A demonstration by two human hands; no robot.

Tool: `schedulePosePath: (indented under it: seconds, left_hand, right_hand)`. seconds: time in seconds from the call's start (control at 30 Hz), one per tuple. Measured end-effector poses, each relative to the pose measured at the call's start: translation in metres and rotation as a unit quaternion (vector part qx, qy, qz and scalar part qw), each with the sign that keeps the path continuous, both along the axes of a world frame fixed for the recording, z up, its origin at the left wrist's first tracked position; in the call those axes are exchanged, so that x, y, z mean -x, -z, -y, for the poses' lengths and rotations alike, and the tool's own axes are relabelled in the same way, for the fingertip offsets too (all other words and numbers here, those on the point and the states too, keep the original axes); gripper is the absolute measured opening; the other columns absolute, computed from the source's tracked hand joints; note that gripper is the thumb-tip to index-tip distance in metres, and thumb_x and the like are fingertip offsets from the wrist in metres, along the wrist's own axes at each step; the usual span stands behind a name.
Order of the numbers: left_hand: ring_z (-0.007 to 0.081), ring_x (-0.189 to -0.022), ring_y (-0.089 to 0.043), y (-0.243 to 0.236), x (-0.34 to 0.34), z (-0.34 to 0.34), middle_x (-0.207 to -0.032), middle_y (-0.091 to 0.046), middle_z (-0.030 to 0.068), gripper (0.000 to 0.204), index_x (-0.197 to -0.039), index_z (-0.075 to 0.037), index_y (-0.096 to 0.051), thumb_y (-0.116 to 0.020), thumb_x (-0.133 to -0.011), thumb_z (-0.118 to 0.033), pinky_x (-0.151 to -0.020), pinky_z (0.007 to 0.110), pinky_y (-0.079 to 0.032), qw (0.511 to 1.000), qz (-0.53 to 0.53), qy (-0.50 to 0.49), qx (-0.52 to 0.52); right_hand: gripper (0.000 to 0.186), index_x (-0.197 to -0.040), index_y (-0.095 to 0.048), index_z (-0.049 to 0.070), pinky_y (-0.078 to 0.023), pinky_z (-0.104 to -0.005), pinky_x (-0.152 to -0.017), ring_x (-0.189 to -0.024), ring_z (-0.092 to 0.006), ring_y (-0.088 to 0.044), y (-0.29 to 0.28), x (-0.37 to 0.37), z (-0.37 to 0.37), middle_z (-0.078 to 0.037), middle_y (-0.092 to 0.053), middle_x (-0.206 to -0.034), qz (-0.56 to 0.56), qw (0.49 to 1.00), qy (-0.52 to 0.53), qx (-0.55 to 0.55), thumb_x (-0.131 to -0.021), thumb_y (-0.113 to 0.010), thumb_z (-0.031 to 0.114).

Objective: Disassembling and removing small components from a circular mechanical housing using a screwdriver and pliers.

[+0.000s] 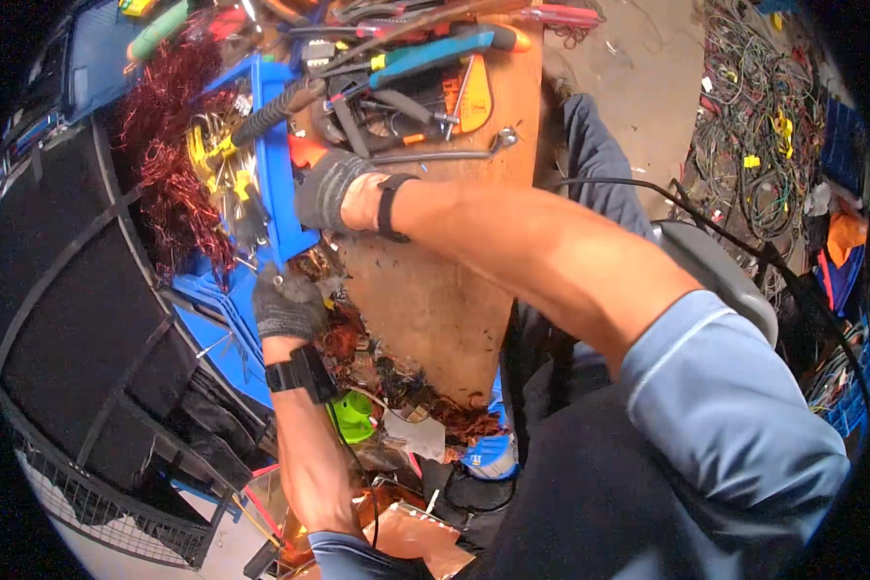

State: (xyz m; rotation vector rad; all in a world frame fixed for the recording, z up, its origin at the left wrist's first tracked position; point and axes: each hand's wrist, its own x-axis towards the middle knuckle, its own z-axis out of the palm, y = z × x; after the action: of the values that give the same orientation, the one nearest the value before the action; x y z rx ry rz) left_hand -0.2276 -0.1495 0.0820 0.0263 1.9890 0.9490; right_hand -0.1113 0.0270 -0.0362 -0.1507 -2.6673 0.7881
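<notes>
The gloved right hand (327,187) grips a ribbed black tool handle (273,112); the left hand (287,304) (also gloved) clutches the blue crate (278,164).

Grey knit gloves (327,186), blue tray (278,164), reddish copper wire (179,145), brown wooden board (435,290), light-blue sleeve (725,406)

Two gloved hands, banded wrists, light blue sleeves.

The left hand (288,307) and the right hand (331,189) each wear a dark grey knitted work glove with a ribbed, slightly frayed cuff. A black strap (387,207) circles the right wrist just behind the glove; the left wrist carries a wider black band with a small boxy black unit (303,372) on it. Both forearms are bare. A light blue sleeve (725,406) covers the right upper arm, and a matching cuff (350,553) shows low on the left arm, over dark clothing on the torso.
</notes>
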Motion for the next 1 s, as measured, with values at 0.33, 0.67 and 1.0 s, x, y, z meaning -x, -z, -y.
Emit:
schedulePosePath:
  seconds: [0.33,0.67,1.0]
  left_hand:
    - [0.0120,-0.042,-0.034,-0.011,0.002,-0.018,-0.050,-0.032,-0.0041,0.034,-0.069,-0.017,-0.047,-0.054,-0.100,-0.029,-0.042,0.027,-0.031,0.933,0.217,-0.286,-0.027]
    - [0.0120,-0.042,-0.035,-0.016,0.002,-0.025,-0.050,-0.035,-0.0054,0.041,-0.068,-0.016,-0.044,-0.057,-0.100,-0.039,-0.046,0.029,-0.037,0.913,0.214,-0.347,0.015]
    - [0.0116,-0.041,-0.034,-0.017,0.001,-0.027,-0.050,-0.036,-0.0058,0.036,-0.068,-0.016,-0.047,-0.059,-0.097,-0.034,-0.043,0.028,-0.034,0.928,0.179,-0.325,0.032]
  right_hand:
    - [0.012,-0.084,-0.075,0.006,-0.056,-0.0449,-0.066,-0.065,-0.0279,-0.069,-0.051,-0.088,0.010,-0.016,-0.073,-0.078,0.019,0.992,0.074,0.101,-0.081,-0.066,0.013]
    - [0.015,-0.094,-0.072,0.006,-0.057,-0.0425,-0.062,-0.079,-0.0314,-0.074,-0.018,-0.136,0.014,-0.015,-0.073,-0.085,0.051,0.959,0.177,0.217,-0.086,-0.061,0.011]
    - [0.036,-0.116,-0.058,0.008,-0.056,-0.0510,-0.075,-0.098,-0.0391,-0.070,-0.024,-0.124,0.041,-0.019,-0.069,-0.106,0.070,0.925,0.152,0.341,-0.084,-0.066,0.019]
